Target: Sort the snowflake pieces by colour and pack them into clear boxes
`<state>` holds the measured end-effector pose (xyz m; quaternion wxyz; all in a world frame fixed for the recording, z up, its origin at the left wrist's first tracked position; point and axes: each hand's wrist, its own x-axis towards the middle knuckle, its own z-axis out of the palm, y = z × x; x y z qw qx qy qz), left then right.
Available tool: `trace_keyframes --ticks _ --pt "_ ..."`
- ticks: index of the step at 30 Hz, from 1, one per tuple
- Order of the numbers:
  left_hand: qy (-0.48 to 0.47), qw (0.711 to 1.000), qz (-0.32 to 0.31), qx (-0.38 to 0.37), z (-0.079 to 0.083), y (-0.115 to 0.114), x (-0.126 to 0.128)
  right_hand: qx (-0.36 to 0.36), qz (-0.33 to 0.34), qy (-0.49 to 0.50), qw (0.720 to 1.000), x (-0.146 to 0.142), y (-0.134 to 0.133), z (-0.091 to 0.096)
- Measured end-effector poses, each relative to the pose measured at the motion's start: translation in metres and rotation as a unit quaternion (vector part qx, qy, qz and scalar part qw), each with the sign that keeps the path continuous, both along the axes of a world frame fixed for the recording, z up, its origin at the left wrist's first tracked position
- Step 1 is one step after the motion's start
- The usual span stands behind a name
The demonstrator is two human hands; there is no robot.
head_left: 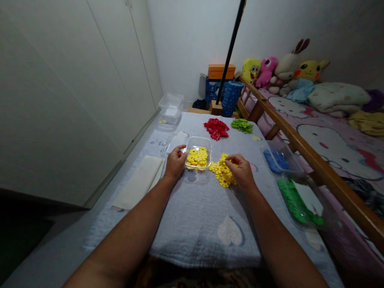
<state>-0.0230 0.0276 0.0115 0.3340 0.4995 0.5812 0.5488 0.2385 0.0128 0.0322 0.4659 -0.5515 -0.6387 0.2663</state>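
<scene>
My left hand (175, 162) grips the left rim of a small clear plastic container (205, 141) that holds several yellow snowflake-shaped pieces (197, 157). My right hand (241, 171) rests on a loose pile of yellow pieces (221, 173) just right of the container, with its fingers pinched together on pieces from that pile. Both lie on a grey quilted blanket (198, 216).
Red pieces (216, 128) and light green pieces (242, 125) lie in piles farther back. Clear containers with blue pieces (277, 160) and green pieces (297, 204) stand at the right. An empty clear tub (171, 106), a lid (177, 141) and a folded cloth (139, 182) sit left. A wooden bed rail (315, 160) runs along the right.
</scene>
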Motion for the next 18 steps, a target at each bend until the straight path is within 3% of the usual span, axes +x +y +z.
trace_keyframes --ticks 5,9,13,18 --pt "0.003 1.0 0.004 -0.004 -0.001 0.001 0.0 0.001 0.032 0.029 0.999 -0.022 0.015 0.017" --pt "-0.001 1.0 0.007 -0.003 -0.001 0.001 0.0 0.034 0.053 -0.076 0.995 -0.05 0.025 0.025" --pt "0.003 1.0 0.002 0.005 -0.001 0.001 0.0 0.02 0.041 -0.22 0.974 -0.07 0.033 0.025" --pt "-0.004 1.0 0.002 -0.003 -0.002 0.001 0.0 0.006 0.027 -0.286 0.958 -0.079 0.038 0.02"
